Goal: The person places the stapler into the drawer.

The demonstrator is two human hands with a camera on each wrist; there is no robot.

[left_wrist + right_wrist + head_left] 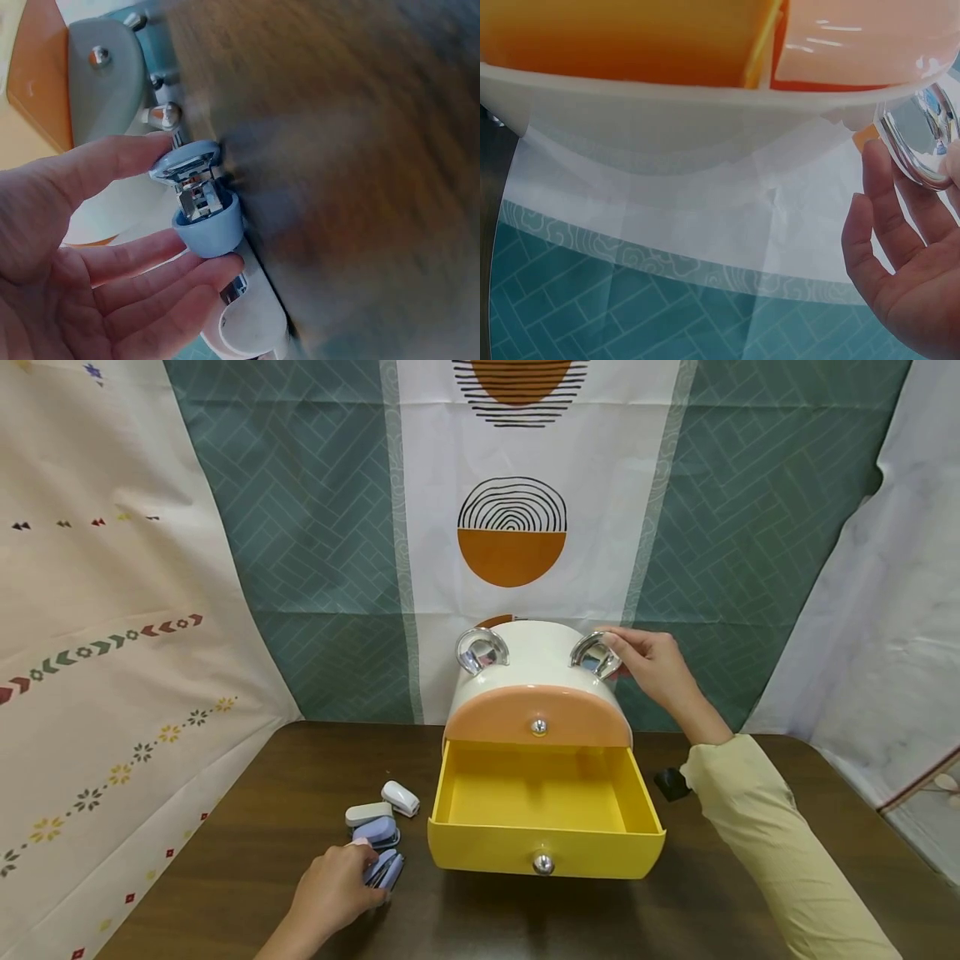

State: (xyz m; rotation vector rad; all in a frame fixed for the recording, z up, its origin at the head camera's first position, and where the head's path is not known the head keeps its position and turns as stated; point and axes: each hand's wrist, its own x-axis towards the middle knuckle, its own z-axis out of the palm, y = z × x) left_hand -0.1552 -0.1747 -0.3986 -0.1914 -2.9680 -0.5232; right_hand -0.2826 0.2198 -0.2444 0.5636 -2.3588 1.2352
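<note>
My left hand [333, 887] pinches a small light-blue stapler [210, 229] between thumb and fingers, low over the table. The stapler's jaws stand apart and its metal inside shows in the left wrist view. Beyond that hand, a second blue stapler [375, 832], an off-white stapler [367, 813] and a white stapler [401, 798] lie close together. My right hand [656, 668] grips the silver ring-shaped ear [596, 655] on top of a rounded white cabinet [536, 652]. Below its peach upper drawer [495, 718], the yellow drawer [480, 847] is pulled out and has nothing in it.
The brown wooden table [277, 827] carries everything. A small black object [672, 784] lies right of the cabinet, near my right sleeve. Patterned cloth [322, 527] hangs behind the table and along the sides. The pulled-out drawer juts toward me, just right of the staplers.
</note>
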